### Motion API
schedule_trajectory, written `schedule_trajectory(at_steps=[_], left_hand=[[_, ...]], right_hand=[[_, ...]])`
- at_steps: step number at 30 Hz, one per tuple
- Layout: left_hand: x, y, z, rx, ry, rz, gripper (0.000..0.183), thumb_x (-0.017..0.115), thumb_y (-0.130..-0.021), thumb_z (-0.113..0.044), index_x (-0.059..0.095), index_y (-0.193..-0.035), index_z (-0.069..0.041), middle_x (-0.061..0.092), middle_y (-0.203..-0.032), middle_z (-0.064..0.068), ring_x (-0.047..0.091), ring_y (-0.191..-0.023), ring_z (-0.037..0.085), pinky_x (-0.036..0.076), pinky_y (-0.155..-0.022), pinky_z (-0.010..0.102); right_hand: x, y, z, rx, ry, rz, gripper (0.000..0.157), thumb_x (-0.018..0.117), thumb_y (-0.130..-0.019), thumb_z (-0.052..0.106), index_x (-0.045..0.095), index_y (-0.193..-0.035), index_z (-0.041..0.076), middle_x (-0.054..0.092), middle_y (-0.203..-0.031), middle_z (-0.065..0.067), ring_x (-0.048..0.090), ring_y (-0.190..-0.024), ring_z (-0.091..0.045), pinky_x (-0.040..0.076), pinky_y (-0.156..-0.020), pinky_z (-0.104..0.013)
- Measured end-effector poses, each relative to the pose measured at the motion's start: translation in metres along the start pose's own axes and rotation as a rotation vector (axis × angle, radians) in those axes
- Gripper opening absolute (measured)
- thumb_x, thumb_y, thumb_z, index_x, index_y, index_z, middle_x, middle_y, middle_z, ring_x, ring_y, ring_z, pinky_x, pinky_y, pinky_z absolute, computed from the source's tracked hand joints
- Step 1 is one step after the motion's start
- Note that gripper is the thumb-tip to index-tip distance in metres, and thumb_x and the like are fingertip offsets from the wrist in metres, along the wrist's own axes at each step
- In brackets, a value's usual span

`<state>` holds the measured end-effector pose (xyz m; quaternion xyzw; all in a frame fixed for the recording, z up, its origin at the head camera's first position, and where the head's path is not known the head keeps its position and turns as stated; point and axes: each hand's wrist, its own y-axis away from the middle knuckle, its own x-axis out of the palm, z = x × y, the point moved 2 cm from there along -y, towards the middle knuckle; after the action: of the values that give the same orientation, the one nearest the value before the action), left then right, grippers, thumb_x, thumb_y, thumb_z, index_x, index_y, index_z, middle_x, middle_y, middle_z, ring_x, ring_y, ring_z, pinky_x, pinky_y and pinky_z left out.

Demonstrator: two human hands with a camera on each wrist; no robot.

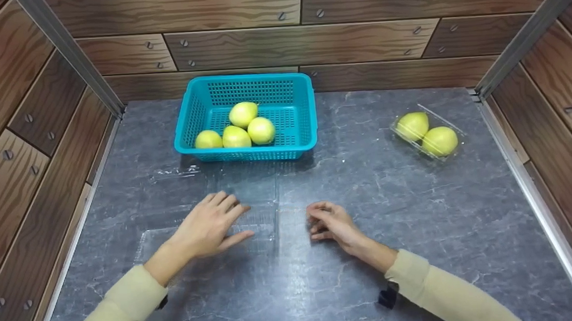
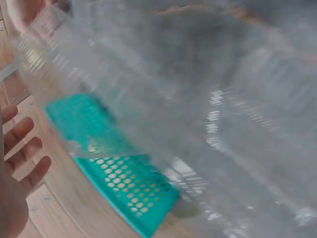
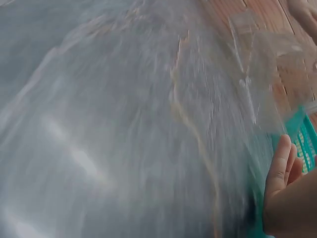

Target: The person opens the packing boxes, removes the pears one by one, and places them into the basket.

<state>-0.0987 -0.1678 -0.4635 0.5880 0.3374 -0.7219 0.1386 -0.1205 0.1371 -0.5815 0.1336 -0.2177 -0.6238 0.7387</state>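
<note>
My left hand is over a clear plastic clamshell box with its lid spread open; its fingers and thumb are extended and hold nothing. Whether the fingertips touch the plastic, I cannot tell. To the right of the box, my right hand has loosely bent fingers with nothing between them. Clear plastic stretches blurred across the left wrist view, past the left hand's spread fingers. In the right wrist view, the right hand's fingers look nearly straight.
Behind the box stands a teal basket with several yellow-green fruits. A clear box holding two such fruits sits at the right. Wood-patterned walls enclose the grey marbled table.
</note>
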Motion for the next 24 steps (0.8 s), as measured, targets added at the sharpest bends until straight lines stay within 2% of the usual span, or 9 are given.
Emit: schedule_trajectory(at_steps=[4,6,12,17,19,24], left_hand=[[-0.005,-0.025,0.008,-0.056,0.023,0.087,0.055,0.058,-0.102,-0.06,0.067,-0.129,-0.012,0.068,-0.112,0.008,0.063,-0.101,0.026,0.061,-0.09,0.042],[-0.006,-0.037,0.013,-0.09,0.038,0.119,0.057,0.056,-0.103,-0.059,0.066,-0.131,-0.011,0.068,-0.117,0.01,0.063,-0.106,0.029,0.061,-0.095,0.046],[0.0,-0.067,0.031,-0.14,0.04,0.124,0.056,0.057,-0.104,-0.056,0.065,-0.134,-0.009,0.067,-0.12,0.013,0.062,-0.109,0.032,0.059,-0.095,0.049],[0.011,-0.084,0.045,-0.175,0.018,0.165,0.059,0.052,-0.106,-0.058,0.064,-0.138,-0.01,0.066,-0.127,0.015,0.061,-0.117,0.035,0.057,-0.1,0.052],[0.016,-0.09,0.051,-0.195,0.013,0.188,0.06,0.051,-0.106,-0.058,0.062,-0.141,-0.01,0.065,-0.13,0.017,0.06,-0.12,0.037,0.057,-0.103,0.053],[0.03,-0.1,0.066,-0.248,0.006,0.225,0.061,0.053,-0.105,-0.058,0.059,-0.144,-0.011,0.063,-0.132,0.019,0.059,-0.123,0.037,0.055,-0.107,0.054]], right_hand=[[-0.022,0.003,0.009,-0.048,0.029,-0.033,0.019,0.069,-0.101,0.018,0.065,-0.114,0.005,0.068,-0.088,-0.002,0.067,-0.066,-0.012,0.065,-0.062,-0.026],[-0.033,0.004,0.014,-0.08,0.044,-0.054,0.018,0.069,-0.101,0.018,0.065,-0.114,0.005,0.069,-0.087,-0.001,0.068,-0.066,-0.012,0.065,-0.061,-0.025],[-0.062,0.01,0.032,-0.215,0.173,-0.122,0.028,0.07,-0.101,0.017,0.066,-0.124,0.0,0.069,-0.092,-0.002,0.07,-0.072,-0.015,0.067,-0.065,-0.031],[-0.078,0.016,0.045,-0.396,0.313,-0.162,0.031,0.072,-0.1,0.013,0.067,-0.123,-0.007,0.07,-0.094,-0.005,0.072,-0.077,-0.022,0.067,-0.067,-0.035],[-0.082,0.018,0.049,-0.468,0.359,-0.175,0.03,0.073,-0.099,0.012,0.068,-0.121,-0.008,0.07,-0.094,-0.007,0.071,-0.077,-0.02,0.067,-0.067,-0.034],[-0.095,0.018,0.052,-0.58,0.504,-0.236,0.03,0.078,-0.096,0.017,0.073,-0.118,-0.002,0.073,-0.098,-0.01,0.066,-0.082,-0.011,0.061,-0.068,-0.022]])
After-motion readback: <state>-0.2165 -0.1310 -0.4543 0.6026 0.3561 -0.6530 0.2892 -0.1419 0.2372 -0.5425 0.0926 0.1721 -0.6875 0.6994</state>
